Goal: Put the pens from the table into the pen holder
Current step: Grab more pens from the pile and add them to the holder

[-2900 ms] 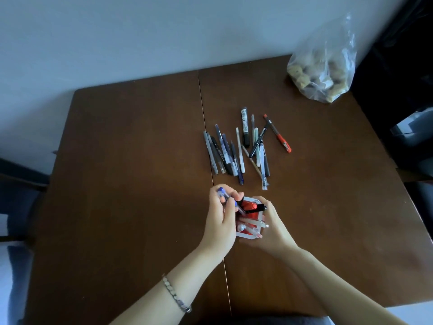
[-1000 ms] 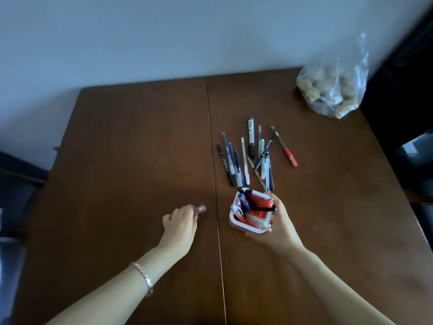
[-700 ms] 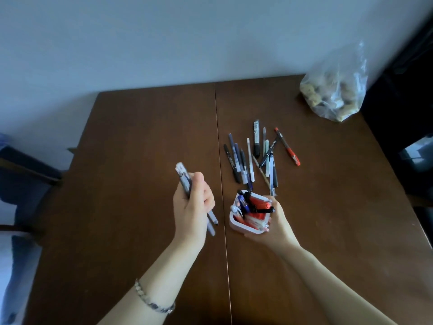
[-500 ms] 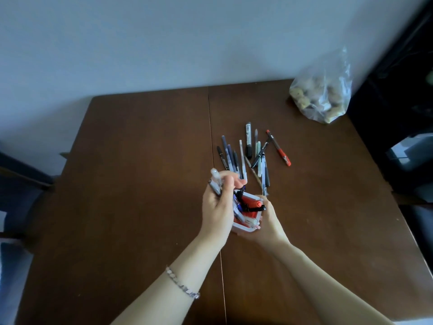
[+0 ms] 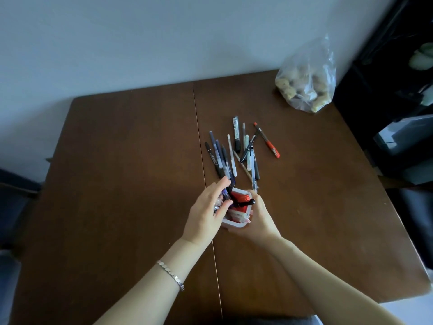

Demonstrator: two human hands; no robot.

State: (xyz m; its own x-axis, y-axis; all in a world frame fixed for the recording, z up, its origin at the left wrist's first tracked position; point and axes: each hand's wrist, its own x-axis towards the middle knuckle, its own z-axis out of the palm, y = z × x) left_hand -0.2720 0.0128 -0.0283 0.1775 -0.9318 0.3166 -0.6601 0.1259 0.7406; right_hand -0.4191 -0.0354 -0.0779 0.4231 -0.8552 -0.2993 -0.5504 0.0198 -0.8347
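Head view: left hand (image 5: 206,212) grips pens over the holder (image 5: 236,222), steadied by the right hand (image 5: 260,216); loose pens (image 5: 236,151) lie just above, axes pointing up-frame.

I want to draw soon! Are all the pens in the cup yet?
Not yet. Several pens already stand in the pen holder, which the right hand steadies. The left hand is pushing more in at its rim. A pile of loose pens lies on the table behind it.
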